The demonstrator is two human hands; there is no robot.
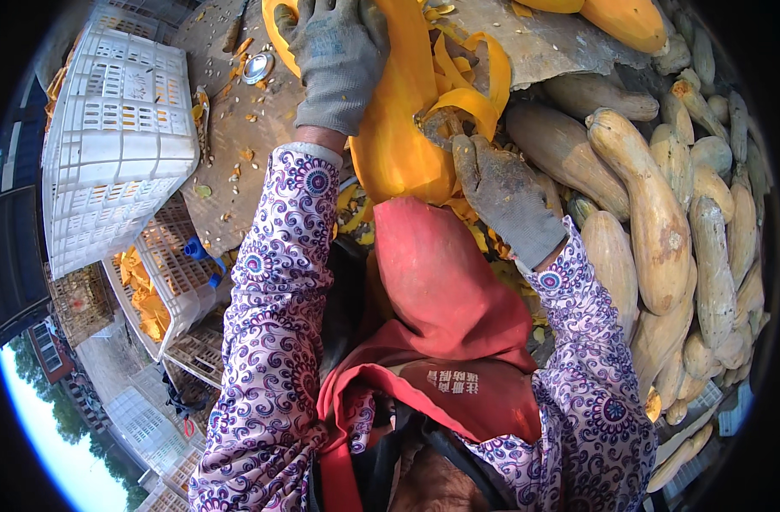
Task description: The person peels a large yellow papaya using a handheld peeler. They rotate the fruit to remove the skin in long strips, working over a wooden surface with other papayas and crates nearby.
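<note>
A large peeled orange squash (396, 147) lies lengthwise before me, its near end close to the red apron (428, 262) over my knee. My left hand (342, 64), in a grey knit glove, grips the squash from above at its upper left. My right hand (502, 182), gloved too and stained with pulp, holds a peeler (440, 128) against the right side of the squash. Much of the tool is hidden by my fingers and residue. Long curled strips of orange peel (486, 77) hang beside the peeler's head.
Unpeeled tan squashes (646, 211) are heaped on the right. More peeled squash (623, 22) rests at the upper right. On the left, a white plastic crate (121, 121) sits above another crate (179, 275) holding orange pieces. Seeds and a metal lid (257, 68) lie on the brown board (236, 128).
</note>
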